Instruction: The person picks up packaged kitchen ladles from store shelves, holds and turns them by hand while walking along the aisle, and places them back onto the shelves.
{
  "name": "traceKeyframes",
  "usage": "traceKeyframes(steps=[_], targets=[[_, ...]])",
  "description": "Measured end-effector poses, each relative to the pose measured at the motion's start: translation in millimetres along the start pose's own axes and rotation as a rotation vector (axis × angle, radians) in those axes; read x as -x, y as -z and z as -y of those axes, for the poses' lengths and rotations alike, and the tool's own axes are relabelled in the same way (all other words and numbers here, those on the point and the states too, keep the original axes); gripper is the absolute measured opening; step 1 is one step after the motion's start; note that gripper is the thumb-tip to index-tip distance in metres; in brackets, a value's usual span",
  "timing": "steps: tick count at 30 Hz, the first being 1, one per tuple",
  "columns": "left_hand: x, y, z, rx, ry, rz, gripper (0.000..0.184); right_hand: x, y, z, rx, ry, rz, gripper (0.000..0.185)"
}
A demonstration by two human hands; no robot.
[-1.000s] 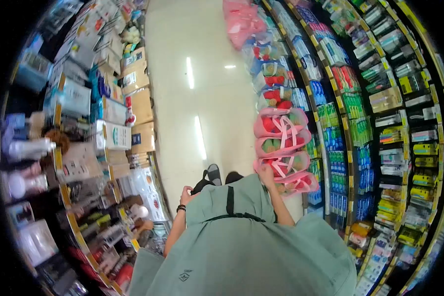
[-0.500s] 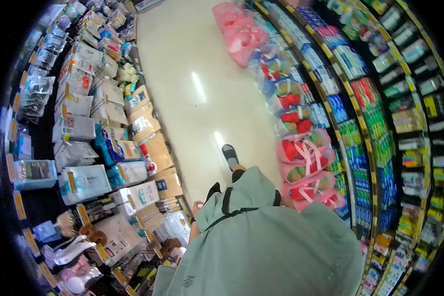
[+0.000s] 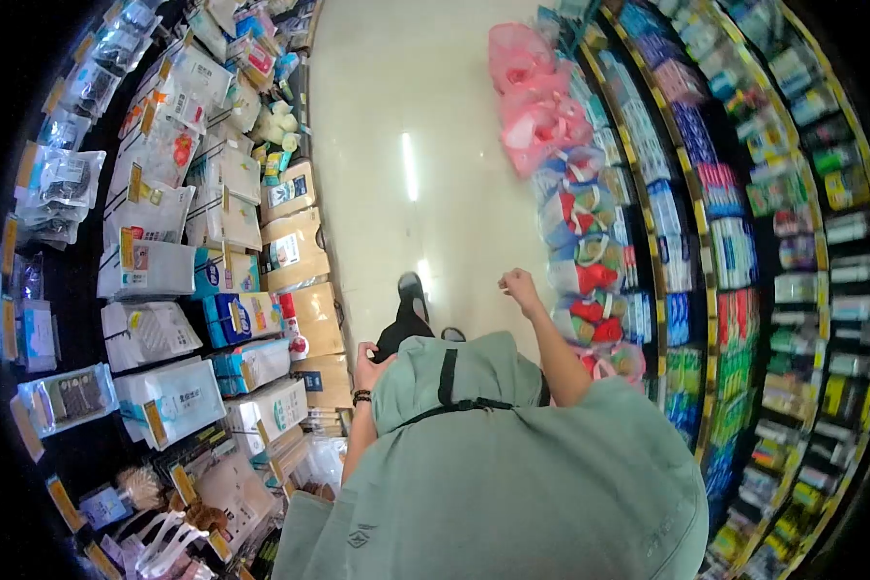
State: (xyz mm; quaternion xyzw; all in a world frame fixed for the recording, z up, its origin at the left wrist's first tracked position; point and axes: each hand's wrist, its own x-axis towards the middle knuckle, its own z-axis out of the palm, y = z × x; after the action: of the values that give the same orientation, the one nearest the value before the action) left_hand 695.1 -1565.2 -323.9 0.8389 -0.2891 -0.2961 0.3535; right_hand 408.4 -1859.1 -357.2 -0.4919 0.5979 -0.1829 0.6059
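My left hand [image 3: 369, 367], with a dark bracelet at the wrist, hangs beside the hem of my green shirt [image 3: 512, 483]. Its fingers are curled in, and what they hold, if anything, is too small to make out. Out in front on the right, my right hand [image 3: 519, 288] is loosely closed with nothing visible in it. It is nearest to the bagged goods with red parts [image 3: 594, 278] along the right shelf, apart from them. A black strap [image 3: 459, 406] crosses the front of my shirt.
Shelves on the left carry white packs [image 3: 179, 391] and brown paper packs [image 3: 304, 324]. Pink bags [image 3: 532, 87] line the right edge of the pale floor [image 3: 396, 58], below racks of boxed goods [image 3: 735, 251]. My shoe [image 3: 412, 282] is on the aisle floor.
My right hand has swung into view on the right, and my left hand shows more fully. My feet have changed position in stride. The shelves have shifted in view.
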Motion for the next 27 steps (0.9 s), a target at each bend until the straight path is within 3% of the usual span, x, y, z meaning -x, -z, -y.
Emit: traceKeyframes(steps=[4, 6, 9, 11, 12, 13, 16, 18, 19, 22, 23, 26, 27], targets=[[-80.8, 12.2, -44.0, -0.077, 0.282, 0.093, 0.058, -83.4, -29.9, 15.9, 0.459, 0.115, 0.141, 0.023], [-125.4, 8.9, -29.9, 0.050, 0.287, 0.086, 0.059, -115.9, -32.1, 15.4, 0.623, 0.048, 0.288, 0.024], [-199.4, 22.9, -30.4, 0.105, 0.263, 0.060, 0.059, -139.3, -30.0, 31.3, 0.824, -0.057, 0.284, 0.025], [-238.9, 27.7, -22.6, 0.101, 0.248, 0.067, 0.058, -134.5, -36.0, 83.7, 0.587, -0.253, 0.249, 0.027], [-258.5, 32.6, -27.9, 0.084, 0.241, 0.067, 0.056, -160.2, -35.6, 63.1, 0.532, -0.216, 0.316, 0.029], [-278.3, 35.6, -28.6, 0.067, 0.234, 0.068, 0.055, -160.7, -45.0, 82.8, 0.616, -0.221, 0.153, 0.030], [-325.9, 38.0, -28.1, 0.150, 0.320, 0.138, 0.048, -196.3, -69.7, 106.5, 0.660, -0.033, 0.051, 0.032], [-364.9, 44.1, -37.2, 0.068, 0.320, 0.129, 0.047, -218.8, -83.8, 136.1, 0.578, -0.088, 0.053, 0.034], [-382.3, 30.5, -7.8, 0.154, 0.142, 0.057, 0.046, -231.6, -94.3, 154.8, 0.533, -0.108, 0.054, 0.034], [-435.8, 30.1, 4.3, 0.178, 0.382, 0.161, 0.045, -273.9, -112.7, 174.8, 0.449, -0.076, 0.012, 0.034], [-454.7, 27.0, 11.4, 0.228, 0.315, 0.160, 0.042, -288.4, -118.6, 179.0, 0.458, -0.099, -0.032, 0.033], [-503.3, 49.2, -52.2, 0.181, 0.338, 0.196, 0.039, -331.6, -124.8, 194.7, 0.413, -0.201, -0.069, 0.029], [-524.8, 43.6, -43.4, 0.231, 0.403, 0.197, 0.037, -344.8, -125.7, 199.8, 0.346, -0.261, -0.078, 0.028]])
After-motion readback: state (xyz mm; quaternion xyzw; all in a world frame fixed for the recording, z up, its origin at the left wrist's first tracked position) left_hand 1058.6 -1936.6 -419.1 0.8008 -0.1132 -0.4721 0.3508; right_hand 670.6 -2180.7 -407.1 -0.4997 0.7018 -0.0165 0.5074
